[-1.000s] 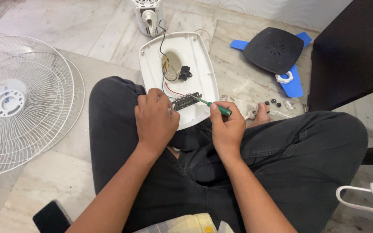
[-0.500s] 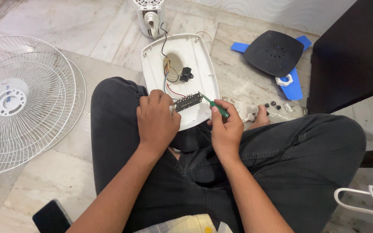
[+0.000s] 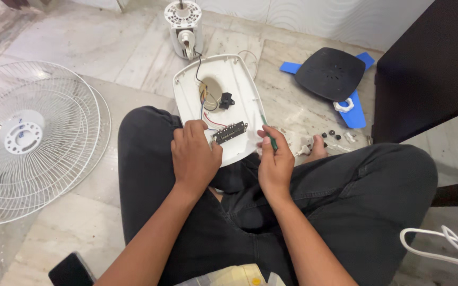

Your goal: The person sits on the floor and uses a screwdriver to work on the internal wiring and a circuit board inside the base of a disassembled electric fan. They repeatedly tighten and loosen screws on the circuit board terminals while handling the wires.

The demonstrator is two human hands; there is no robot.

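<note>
The left hand (image 3: 194, 156) grips the near edge of the white fan cover (image 3: 216, 85) beside its black switch block (image 3: 230, 132); the right hand (image 3: 275, 161) pinches a green screwdriver (image 3: 267, 132).

It was a home: a marble tile floor (image 3: 54, 249), dark wooden furniture (image 3: 430, 69), and fan parts such as a grille (image 3: 33, 143) spread about.

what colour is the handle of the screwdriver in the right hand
Green, seen in the head view: the screwdriver sits in the right hand.
</note>
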